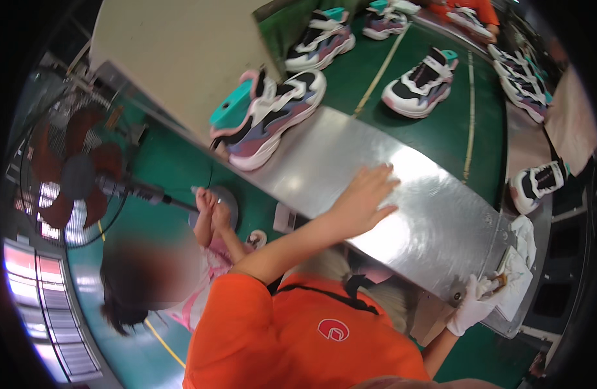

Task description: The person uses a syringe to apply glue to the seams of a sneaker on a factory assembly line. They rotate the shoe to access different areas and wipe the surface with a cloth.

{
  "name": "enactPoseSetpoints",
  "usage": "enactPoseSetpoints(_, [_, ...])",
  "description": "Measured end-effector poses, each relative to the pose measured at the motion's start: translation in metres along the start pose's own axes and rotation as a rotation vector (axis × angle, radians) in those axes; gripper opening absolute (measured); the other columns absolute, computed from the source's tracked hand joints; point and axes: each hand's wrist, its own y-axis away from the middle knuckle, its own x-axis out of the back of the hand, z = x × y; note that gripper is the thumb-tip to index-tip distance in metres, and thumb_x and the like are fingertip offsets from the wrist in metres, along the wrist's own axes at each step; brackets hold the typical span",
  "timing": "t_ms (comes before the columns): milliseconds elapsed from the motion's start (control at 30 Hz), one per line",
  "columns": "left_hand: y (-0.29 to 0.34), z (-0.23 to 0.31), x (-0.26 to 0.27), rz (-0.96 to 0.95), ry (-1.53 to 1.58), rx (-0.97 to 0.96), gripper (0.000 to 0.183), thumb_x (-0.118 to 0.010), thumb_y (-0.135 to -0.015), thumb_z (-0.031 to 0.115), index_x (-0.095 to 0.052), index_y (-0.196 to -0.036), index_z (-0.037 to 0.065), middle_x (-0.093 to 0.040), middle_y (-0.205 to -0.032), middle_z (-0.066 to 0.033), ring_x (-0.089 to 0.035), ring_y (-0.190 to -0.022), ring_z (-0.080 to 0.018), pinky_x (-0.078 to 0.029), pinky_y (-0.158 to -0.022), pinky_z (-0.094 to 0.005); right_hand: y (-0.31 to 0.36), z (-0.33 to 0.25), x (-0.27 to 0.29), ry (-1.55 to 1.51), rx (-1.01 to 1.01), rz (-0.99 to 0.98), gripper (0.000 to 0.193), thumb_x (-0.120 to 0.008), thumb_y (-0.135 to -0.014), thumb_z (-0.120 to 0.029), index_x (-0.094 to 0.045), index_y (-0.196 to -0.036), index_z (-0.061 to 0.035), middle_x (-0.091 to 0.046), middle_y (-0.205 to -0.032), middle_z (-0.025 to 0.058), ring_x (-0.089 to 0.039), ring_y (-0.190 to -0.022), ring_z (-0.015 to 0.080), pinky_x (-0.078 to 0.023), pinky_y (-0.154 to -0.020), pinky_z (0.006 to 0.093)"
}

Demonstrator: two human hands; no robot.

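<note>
My bare left hand (368,200) reaches over the shiny metal table (434,243), fingers stretched out and nothing in them. On my right hand (472,306) is a white glove. Its fingers are closed at the table's right end, by a small brownish object (501,281) whose kind I cannot make out. Under that object lies a white cloth (515,285), crumpled in part. A white, black and purple sneaker (272,117) with a teal shoe last (233,107) in it stands at the table's left end, apart from my left hand.
Beyond the table a green conveyor belt (376,126) carries several similar sneakers (420,85). More sneakers (522,81) line the right ledge; a single sneaker (537,185) is nearer. A person in pink (204,279) is at my left, by a standing fan (78,175). Another person (486,10) handles a sneaker at the far end.
</note>
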Motion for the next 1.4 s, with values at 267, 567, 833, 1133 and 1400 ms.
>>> enactPoseSetpoints(267, [0.082,0.041,-0.015,0.21,-0.089,0.007,0.044,-0.064,-0.086,0.018,-0.058,-0.126,0.002,-0.049,-0.141,-0.0169,-0.041,-0.136,-0.0317,-0.025,-0.115,-0.0514,-0.012,-0.01,0.01,-0.103,-0.101,-0.032,0.055,-0.068,-0.085,-0.011,-0.045,-0.135,-0.0088,-0.05,-0.089,0.0023,-0.043,-0.062,0.007,-0.035,-0.056,0.0201])
enactPoseSetpoints(567, [0.097,0.034,-0.025,0.354,-0.087,-0.067,0.046,-0.068,-0.084,0.022,-0.058,-0.124,0.002,-0.05,-0.139,-0.0164,-0.042,-0.135,-0.0305,-0.028,-0.114,-0.0482,0.007,-0.053,-0.008,0.01,-0.028,-0.104,0.049,-0.073,-0.086,-0.019,-0.052,-0.129,-0.0102,-0.049,-0.076,-0.0002,-0.039,-0.053,0.0037,-0.027,-0.042,0.0169])
enactPoseSetpoints(833, [0.101,0.026,-0.035,0.427,-0.085,-0.114,0.044,-0.067,-0.087,0.025,-0.058,-0.124,0.002,-0.052,-0.138,-0.0161,-0.045,-0.133,-0.0301,-0.03,-0.113,-0.0449,-0.008,-0.007,-0.009,0.408,0.23,0.004,0.06,-0.078,-0.082,-0.018,-0.048,-0.13,0.0022,-0.057,-0.112,0.0107,-0.056,-0.094,0.019,-0.049,-0.082,0.03])
enactPoseSetpoints(1133, [0.1,0.02,-0.035,0.463,-0.129,-0.165,0.044,-0.065,-0.088,0.028,-0.06,-0.122,0.001,-0.053,-0.136,-0.0168,-0.047,-0.131,-0.0311,-0.031,-0.112,-0.0452,-0.004,-0.013,-0.018,0.639,0.303,0.045,0.073,-0.082,-0.078,-0.035,-0.05,-0.13,0.0052,-0.057,-0.123,0.017,-0.056,-0.109,0.0261,-0.043,-0.099,0.0356])
enactPoseSetpoints(1400, [0.1,0.016,-0.038,0.457,-0.155,-0.192,0.045,-0.065,-0.088,0.028,-0.06,-0.123,0.001,-0.053,-0.137,-0.0176,-0.046,-0.131,-0.0319,-0.031,-0.113,-0.0455,-0.005,-0.013,-0.02,0.636,0.292,0.018,0.077,-0.08,-0.078,-0.039,-0.048,-0.132,0.0062,-0.056,-0.128,0.0178,-0.056,-0.114,0.0272,-0.042,-0.101,0.036])
